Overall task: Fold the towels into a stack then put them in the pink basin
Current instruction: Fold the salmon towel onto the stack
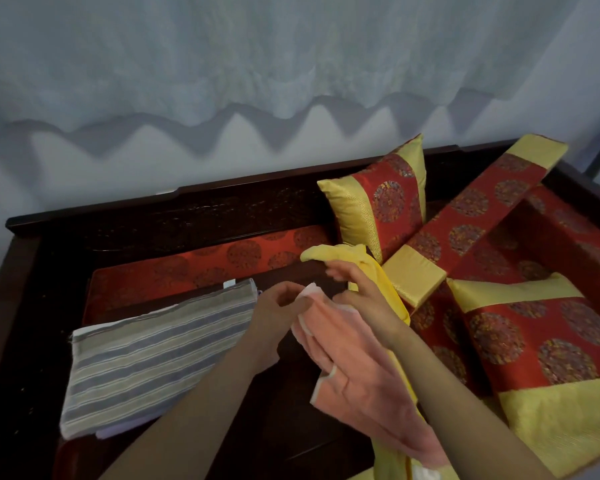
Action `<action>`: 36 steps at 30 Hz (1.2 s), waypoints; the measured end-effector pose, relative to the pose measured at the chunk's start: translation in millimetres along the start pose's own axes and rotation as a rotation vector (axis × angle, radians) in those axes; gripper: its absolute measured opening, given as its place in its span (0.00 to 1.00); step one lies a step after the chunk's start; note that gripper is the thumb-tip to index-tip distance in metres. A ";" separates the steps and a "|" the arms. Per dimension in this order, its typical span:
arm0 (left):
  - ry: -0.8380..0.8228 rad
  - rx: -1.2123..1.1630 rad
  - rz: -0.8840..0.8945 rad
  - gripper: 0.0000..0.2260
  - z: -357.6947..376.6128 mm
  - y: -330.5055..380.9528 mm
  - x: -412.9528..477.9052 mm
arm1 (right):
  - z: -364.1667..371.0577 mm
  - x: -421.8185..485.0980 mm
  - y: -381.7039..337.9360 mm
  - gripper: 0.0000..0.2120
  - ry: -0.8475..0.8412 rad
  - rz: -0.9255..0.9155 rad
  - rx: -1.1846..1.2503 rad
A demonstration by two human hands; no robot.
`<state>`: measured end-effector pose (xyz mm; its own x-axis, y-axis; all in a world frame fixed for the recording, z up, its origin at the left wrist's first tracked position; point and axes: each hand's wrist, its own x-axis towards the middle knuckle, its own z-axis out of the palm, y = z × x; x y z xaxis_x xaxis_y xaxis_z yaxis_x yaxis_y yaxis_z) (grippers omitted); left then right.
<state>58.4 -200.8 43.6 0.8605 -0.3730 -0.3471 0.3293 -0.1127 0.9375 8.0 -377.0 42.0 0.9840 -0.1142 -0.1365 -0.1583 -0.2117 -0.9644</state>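
A folded grey-and-blue striped towel point(153, 355) lies flat at the left on the dark wooden surface. My left hand point(278, 310) pinches the top corner of a salmon-pink towel point(357, 375), which hangs down between my arms. My right hand point(361, 292) grips the same pink towel a little to the right, fingers bent. A yellow towel point(368, 268) lies crumpled behind and under my right hand and trails down toward the bottom edge. No pink basin is in view.
Red-and-gold patterned cushions point(381, 199) and a long bolster point(471, 216) crowd the right side, another cushion point(541, 351) nearer. A dark wooden backrest point(174, 209) runs behind, with a pale curtain point(257, 64) above it.
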 end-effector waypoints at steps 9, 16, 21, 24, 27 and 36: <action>-0.230 0.012 0.273 0.06 -102.9 122.1 -53.1 | 20.8 18.3 -44.1 0.12 -0.452 -0.190 -0.575; 0.092 -0.006 0.416 0.09 -170.0 194.4 -85.6 | 18.8 23.8 -115.0 0.09 -0.383 -0.368 -0.348; 0.243 -0.048 0.544 0.12 -194.4 231.7 -105.4 | 37.0 19.1 -166.5 0.17 -0.289 -0.509 -0.148; 0.342 0.014 0.614 0.15 -210.0 241.4 -112.1 | 41.7 14.5 -184.9 0.17 -0.296 -0.588 -0.144; 0.448 0.089 0.638 0.11 -223.5 242.7 -115.5 | 45.6 14.9 -188.0 0.11 -0.338 -0.574 -0.207; 0.496 0.189 0.606 0.04 -234.1 228.9 -123.4 | 46.6 15.9 -177.3 0.07 -0.283 -0.533 -0.267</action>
<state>118.6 35.0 294.9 0.9555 0.0279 0.2937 -0.2833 -0.1917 0.9397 55.5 -296.1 200.3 0.9108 0.3245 0.2551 0.3778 -0.4063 -0.8320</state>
